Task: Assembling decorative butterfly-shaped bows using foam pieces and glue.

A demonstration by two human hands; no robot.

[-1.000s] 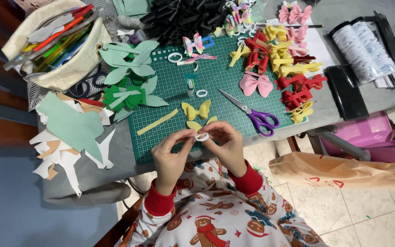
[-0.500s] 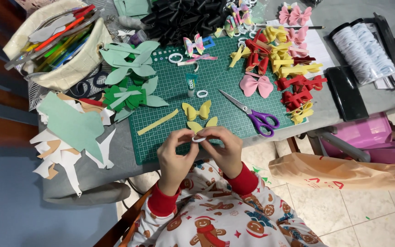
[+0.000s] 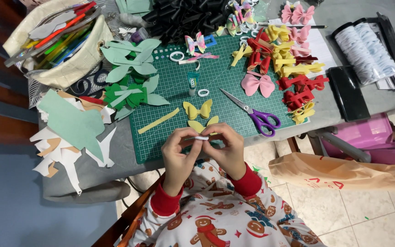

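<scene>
1. Since the earlier frames the small white ring has been pulled in a little from the mat's near edge, and both hands have drawn closer together around it; everything else on the counter lies as it did.
2. The ring sits between the two hands, just over the near edge of the green cutting mat, above the person's lap.
3. The left hand has its fingers pinched on the ring's left end.
4. The right hand has its fingers pinched on the ring's right end, the thumbs nearly touching.
5. Just beyond the hands lie two yellow bows, one partly hidden by the fingers.
6. A yellow strip lies to the left of them, purple-handled scissors to the right, and a glue tube farther up the mat.
7. Green leaf shapes and red and yellow bows flank the mat.
</scene>
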